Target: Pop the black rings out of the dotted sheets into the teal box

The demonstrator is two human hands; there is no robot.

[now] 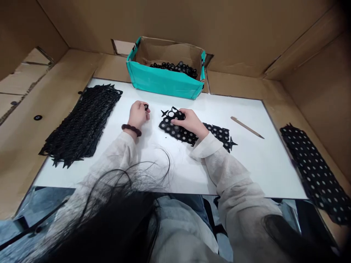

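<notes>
Between the fingertips of my left hand (139, 114) is a small round black ring (146, 106) with a paler centre. My right hand (190, 121) grips the far left part of a black perforated sheet (183, 137), thumb and fingers at its edge. Pale discs or holes fill most of the sheet's round cells. White shows through a couple of open cells at its upper left corner (171, 114). Pointed star-shaped bits stick out at both ends. The sheet lies on the white board (170, 164), and the left hand is a short way to its left.
A teal-fronted cardboard box (164, 80) holding many black rings (178, 68) stands at the back. Stacked black sheets (83, 122) lie left, near a loose ring (38, 117). A beige pointed stick (246, 127) and another filled sheet (315, 171) lie right. Cardboard walls surround the board.
</notes>
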